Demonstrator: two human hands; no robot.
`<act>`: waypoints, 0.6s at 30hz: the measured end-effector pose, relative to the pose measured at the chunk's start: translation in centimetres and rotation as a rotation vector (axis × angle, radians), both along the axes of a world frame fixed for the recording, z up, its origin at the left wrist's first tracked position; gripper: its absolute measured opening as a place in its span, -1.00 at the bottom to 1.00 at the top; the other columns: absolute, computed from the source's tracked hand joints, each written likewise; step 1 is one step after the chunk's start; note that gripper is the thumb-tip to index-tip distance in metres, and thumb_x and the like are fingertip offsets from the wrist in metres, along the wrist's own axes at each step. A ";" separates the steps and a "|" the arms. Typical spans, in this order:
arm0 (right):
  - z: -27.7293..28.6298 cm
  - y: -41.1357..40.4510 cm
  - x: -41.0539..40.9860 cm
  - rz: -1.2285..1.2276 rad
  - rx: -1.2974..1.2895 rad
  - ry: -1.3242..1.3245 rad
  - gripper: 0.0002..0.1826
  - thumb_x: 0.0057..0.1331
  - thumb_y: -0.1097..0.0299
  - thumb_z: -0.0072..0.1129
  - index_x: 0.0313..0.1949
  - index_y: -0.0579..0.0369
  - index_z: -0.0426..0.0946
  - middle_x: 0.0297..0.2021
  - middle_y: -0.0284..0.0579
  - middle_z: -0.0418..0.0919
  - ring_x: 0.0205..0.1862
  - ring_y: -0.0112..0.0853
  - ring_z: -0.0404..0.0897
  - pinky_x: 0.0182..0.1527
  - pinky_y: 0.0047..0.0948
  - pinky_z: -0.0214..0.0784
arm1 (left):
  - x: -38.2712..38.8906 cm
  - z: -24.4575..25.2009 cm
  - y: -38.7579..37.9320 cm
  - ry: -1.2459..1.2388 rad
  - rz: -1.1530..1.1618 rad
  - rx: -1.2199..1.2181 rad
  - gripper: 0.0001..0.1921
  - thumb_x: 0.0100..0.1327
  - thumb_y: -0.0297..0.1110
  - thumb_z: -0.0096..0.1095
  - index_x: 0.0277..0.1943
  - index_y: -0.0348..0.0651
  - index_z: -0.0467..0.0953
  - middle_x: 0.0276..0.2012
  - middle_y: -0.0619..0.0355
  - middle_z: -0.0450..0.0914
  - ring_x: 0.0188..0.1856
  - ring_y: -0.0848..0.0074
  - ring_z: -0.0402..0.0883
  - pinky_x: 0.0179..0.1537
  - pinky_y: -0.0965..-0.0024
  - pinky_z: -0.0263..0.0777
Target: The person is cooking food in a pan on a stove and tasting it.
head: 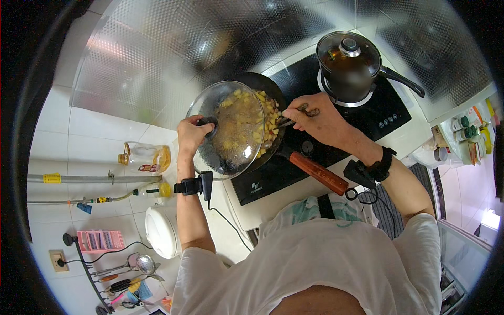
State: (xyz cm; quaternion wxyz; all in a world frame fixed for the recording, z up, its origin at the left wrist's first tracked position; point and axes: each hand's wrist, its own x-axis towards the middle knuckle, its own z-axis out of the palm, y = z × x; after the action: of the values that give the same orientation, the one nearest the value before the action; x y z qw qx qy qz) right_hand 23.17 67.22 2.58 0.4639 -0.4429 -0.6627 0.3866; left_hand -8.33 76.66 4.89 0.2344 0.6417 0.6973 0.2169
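My left hand [192, 135] grips the black knob of a clear glass lid [232, 157], which is over the left part of a dark wok [256, 80]. Diced yellow food in brown liquid [271, 118] shows beside the lid and through its glass. My right hand [315, 120] holds a metal utensil [286, 121] by its patterned handle; its lower end reaches to the food at the wok's right side, and the tip is hidden. The wok's reddish wooden handle [319, 173] points towards my body.
A lidded dark saucepan [348, 75] stands on the far burner of the black glass hob [252, 189]. Left of the wok are an oil bottle [145, 157], a smaller bottle [157, 190] and a white appliance [161, 232]. Foil sheeting [169, 59] lines the back wall.
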 end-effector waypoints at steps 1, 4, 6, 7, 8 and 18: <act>0.0 0.0 0.0 0.006 0.004 -0.010 -0.73 0.29 0.30 0.08 -0.41 0.32 0.52 -0.57 -0.18 0.52 -0.53 -0.56 0.55 -0.47 -0.61 0.45 | 0.1 0.1 -0.1 -0.003 -0.007 0.000 -0.56 -0.13 -0.38 0.39 -0.17 -0.47 0.54 -0.61 0.17 0.51 -0.71 0.66 0.37 -0.70 0.58 0.22; 0.3 -0.1 -0.2 0.027 -0.031 -0.009 -0.72 0.28 0.30 0.10 -0.41 0.33 0.51 -0.57 -0.17 0.51 -0.53 -0.55 0.54 -0.47 -0.61 0.43 | 0.0 0.2 -0.1 -0.002 -0.011 0.002 -0.58 -0.13 -0.38 0.38 -0.18 -0.47 0.54 -0.61 0.17 0.51 -0.71 0.66 0.37 -0.70 0.58 0.21; 0.4 0.0 -0.4 0.035 -0.021 -0.035 -0.72 0.27 0.30 0.11 -0.41 0.34 0.51 -0.57 -0.16 0.51 -0.53 -0.55 0.53 -0.48 -0.61 0.41 | 0.0 0.1 -0.1 0.000 -0.011 0.004 -0.59 -0.13 -0.38 0.38 -0.19 -0.46 0.55 -0.61 0.17 0.51 -0.71 0.66 0.37 -0.70 0.58 0.22; 0.4 0.0 -0.5 0.044 -0.011 -0.060 -0.72 0.27 0.30 0.12 -0.41 0.35 0.50 -0.57 -0.14 0.51 -0.54 -0.55 0.52 -0.48 -0.60 0.39 | 0.0 0.1 -0.1 0.001 -0.010 0.002 -0.58 -0.13 -0.38 0.38 -0.18 -0.46 0.55 -0.61 0.17 0.52 -0.71 0.66 0.37 -0.70 0.58 0.22; 0.4 0.1 -0.6 0.045 -0.010 -0.061 -0.72 0.27 0.30 0.12 -0.41 0.35 0.50 -0.57 -0.14 0.51 -0.54 -0.55 0.52 -0.48 -0.60 0.39 | -0.1 0.1 -0.1 0.002 -0.008 0.000 -0.58 -0.13 -0.38 0.38 -0.18 -0.46 0.55 -0.61 0.17 0.52 -0.71 0.66 0.37 -0.69 0.58 0.22; 1.4 -0.8 -0.8 0.010 0.158 -0.152 -0.74 0.27 0.30 0.13 -0.40 0.30 0.50 -0.58 -0.15 0.48 -0.55 -0.48 0.48 -0.42 -0.53 0.36 | -0.5 0.0 0.0 0.014 -0.005 -0.002 -0.58 -0.14 -0.37 0.39 -0.19 -0.44 0.55 -0.62 0.16 0.52 -0.72 0.64 0.38 -0.69 0.56 0.24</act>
State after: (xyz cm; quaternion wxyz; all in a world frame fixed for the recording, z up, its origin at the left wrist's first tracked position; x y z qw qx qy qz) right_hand 22.36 66.47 4.00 0.4439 -0.4298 -0.7264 0.3010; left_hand -8.88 76.63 4.94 0.2305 0.6449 0.6974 0.2111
